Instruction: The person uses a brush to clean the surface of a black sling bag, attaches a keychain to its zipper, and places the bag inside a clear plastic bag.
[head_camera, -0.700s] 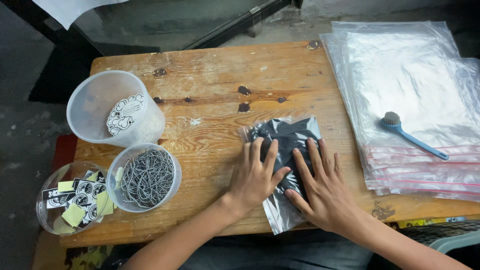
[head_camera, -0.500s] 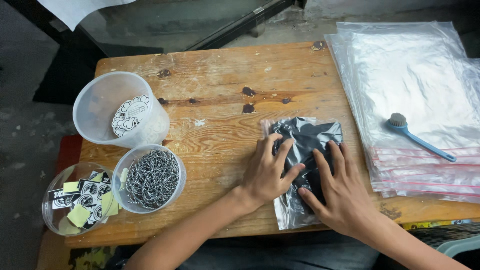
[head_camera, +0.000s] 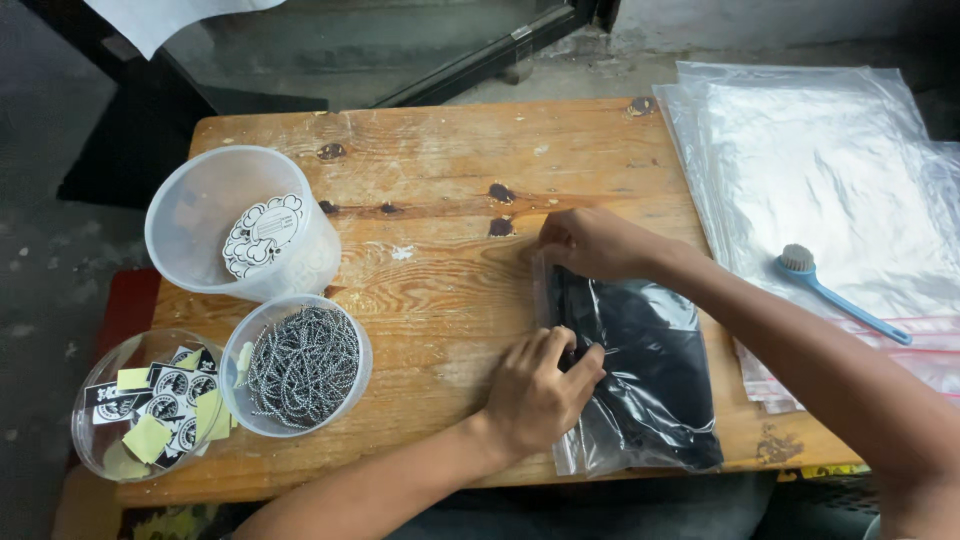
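Lying flat near the front edge of the wooden surface, a clear zip bag with a folded black garment inside serves as the landmark for everything else; the left hand rests on the bag's left edge about halfway down, its fingers curled together and pressing onto the plastic, while the right hand sits at the bag's top left corner with its fingers bent and bunched on the sealing strip, though whether they pinch it or only press it cannot be told. Right of the bag, a stack of empty clear zip bags covers that end of the surface, and a blue brush with a white bristle head lies on top of the stack. Well to the left of the bag stands a clear round tub of metal ball chains; beyond that tub, farther from the bag, is a tall translucent cup holding a black-and-white sticker, and at the far left a clear bowl of small stickers and yellow paper squares
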